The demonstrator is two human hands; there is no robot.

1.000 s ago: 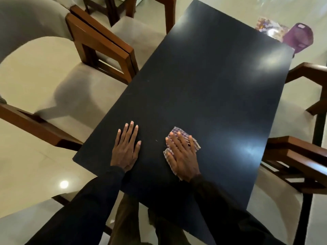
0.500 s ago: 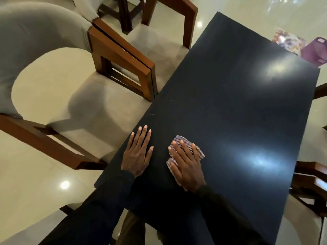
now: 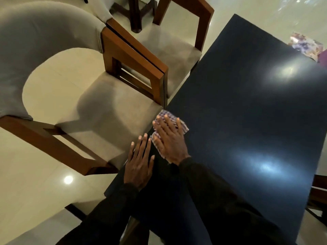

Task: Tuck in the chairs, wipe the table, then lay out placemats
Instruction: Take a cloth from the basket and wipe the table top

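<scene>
A glossy black table [image 3: 247,112] runs from the lower middle to the upper right. My right hand [image 3: 169,140] presses flat, fingers straight, on a checked purple-and-white cloth [image 3: 166,114] at the table's left edge. My left hand [image 3: 139,161] rests flat on the table just left of it, fingers spread, near the same edge. Two wooden chairs with beige seats stand along the left side: the near chair [image 3: 109,110] and the far chair [image 3: 169,45], both with their seats partly out from under the table.
A floral patterned item [image 3: 306,45] and a purple object [image 3: 323,55] lie beyond the table's far right corner. Another wooden chair [image 3: 318,195] shows at the right edge. A pale glossy tiled floor [image 3: 35,183] surrounds everything.
My right hand has slid the cloth to the left, from the table's near middle to its left edge. My left hand has stayed flat near that edge. The view has shifted left.
</scene>
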